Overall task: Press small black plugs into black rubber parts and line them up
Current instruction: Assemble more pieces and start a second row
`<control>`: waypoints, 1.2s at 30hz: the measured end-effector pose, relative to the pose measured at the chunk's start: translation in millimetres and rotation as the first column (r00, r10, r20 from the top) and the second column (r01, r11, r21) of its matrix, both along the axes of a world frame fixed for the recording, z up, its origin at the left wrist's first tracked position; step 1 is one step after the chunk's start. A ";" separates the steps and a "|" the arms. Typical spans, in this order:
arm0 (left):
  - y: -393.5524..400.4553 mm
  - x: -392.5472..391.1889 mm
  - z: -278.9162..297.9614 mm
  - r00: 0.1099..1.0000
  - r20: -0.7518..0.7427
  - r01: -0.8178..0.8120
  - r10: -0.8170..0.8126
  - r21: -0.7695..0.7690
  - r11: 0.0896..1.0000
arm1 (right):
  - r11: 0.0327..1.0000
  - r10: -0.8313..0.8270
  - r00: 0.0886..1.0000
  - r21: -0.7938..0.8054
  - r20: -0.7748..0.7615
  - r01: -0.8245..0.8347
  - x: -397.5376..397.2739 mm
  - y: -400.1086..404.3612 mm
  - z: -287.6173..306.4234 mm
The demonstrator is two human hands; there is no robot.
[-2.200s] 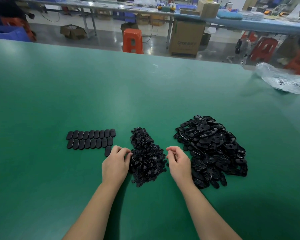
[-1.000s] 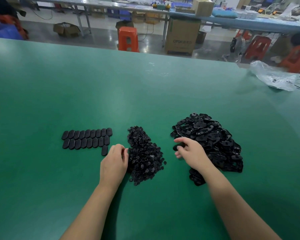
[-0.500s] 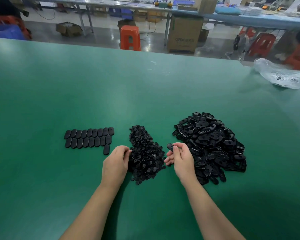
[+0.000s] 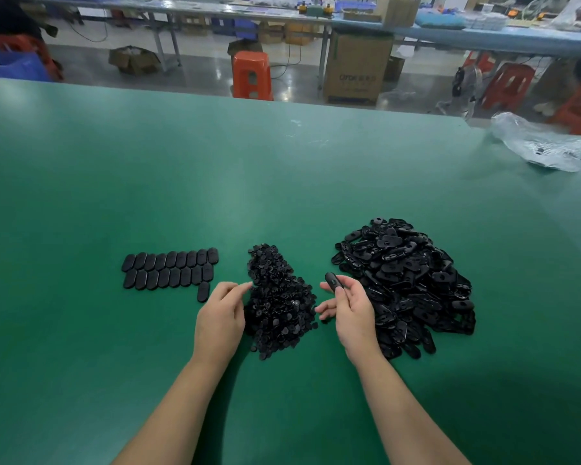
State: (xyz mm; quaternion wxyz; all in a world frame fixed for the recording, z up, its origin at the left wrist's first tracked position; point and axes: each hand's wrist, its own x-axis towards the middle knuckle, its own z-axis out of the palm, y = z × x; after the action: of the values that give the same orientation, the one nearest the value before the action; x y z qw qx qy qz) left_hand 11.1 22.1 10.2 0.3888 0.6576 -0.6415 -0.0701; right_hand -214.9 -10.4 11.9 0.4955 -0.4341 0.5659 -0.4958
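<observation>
desk: green, carries everything I'm working on; far right corner has a crumpled clear bag.
background: aisle past the desk's far edge, orange stool, brown carton, long blue bench with clutter on it; details too small to tell.
parts pile: big loose heap of black rubber parts, right of center, jumbled at all angles, touching the back of my right hand.
plug pile: smaller heap of tiny black plugs, between my two hands, well apart from the parts pile at its top, close to it lower down.
lined-up parts: flat black ovals, left of the plug pile, two neat rows side by side touching, plus one single piece starting a third row under the right end, just beside my left hand.
left hand: on the left edge of the plug pile, fingers curled, thumb and forefinger tips close together right at the plugs; cannot tell if a plug is pinched, too small and black on black.
right hand: raised off the desk between the two piles, thumb and fingers clamped on one part.
held part: black oval, sticks up and left out of my right fingers, tilted, small hole facing the camera, not touching either pile.
</observation>
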 end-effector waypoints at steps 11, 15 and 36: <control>-20.8 -47.9 25.8 0.817 -0.572 0.062 0.071 0.209 0.976 | 1.000 0.005 0.998 -0.009 0.060 -0.004 1.5 1.4 -1.5; -29.8 -74.6 33.5 0.624 -0.771 0.133 0.127 0.265 0.955 | 1.000 -0.002 0.998 -0.011 0.065 0.003 3.2 0.2 -4.3; -37.4 -113.8 34.3 0.679 -0.687 0.103 0.259 0.438 0.893 | 0.999 0.020 1.000 -0.047 -0.008 -0.021 0.6 1.5 -7.9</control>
State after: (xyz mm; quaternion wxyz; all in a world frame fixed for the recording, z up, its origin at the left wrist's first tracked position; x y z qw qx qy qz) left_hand -102.7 -15.3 44.5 0.4546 0.6721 -0.3698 -0.4526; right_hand -214.3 -9.0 4.0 0.4879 -0.4534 0.5514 -0.5023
